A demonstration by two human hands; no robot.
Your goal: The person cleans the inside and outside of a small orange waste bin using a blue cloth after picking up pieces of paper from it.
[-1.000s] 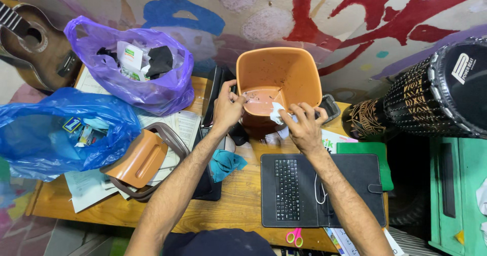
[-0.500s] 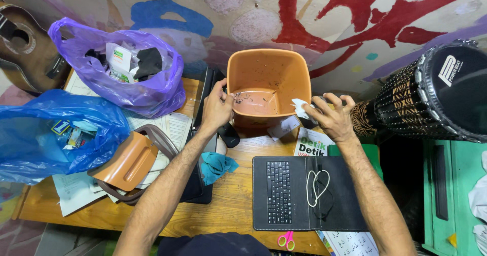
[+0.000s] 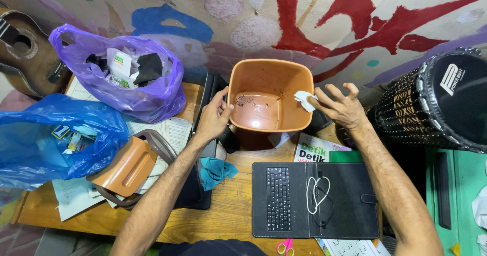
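Head view: an orange plastic bin (image 3: 268, 101) stands in the upper middle of the frame, tipped so that its open mouth faces the camera, with dark crumbs and specks on its inner floor. The left hand (image 3: 213, 118) grips the bin's left rim, thumb over the edge and fingers curled round the outside wall. The right hand (image 3: 341, 106) is at the bin's right rim, thumb and forefinger pinching a small white scrap of paper (image 3: 304, 99), the other fingers spread and raised. The scrap sits just over the rim, to the left of that hand and toward the bin's inside; the right hand is the nearer of the two to it, and the left hand lies across the mouth on the far side.

Counted: one bin, one white scrap in the pinch, two hands. There are two plastic bags at the left of the frame, a purple bag (image 3: 122, 78) stuffed with wrappers and dark cloth above, and a blue bag (image 3: 56, 139) below it. An orange swing lid (image 3: 129, 167) in a brown frame lies beside the blue bag. At lower middle a black keyboard case (image 3: 314, 200) lies open on the wooden desk (image 3: 231, 210), a white cord coiled on it. One guitar (image 3: 25, 50) is at upper left, one drum (image 3: 436, 104) at right.
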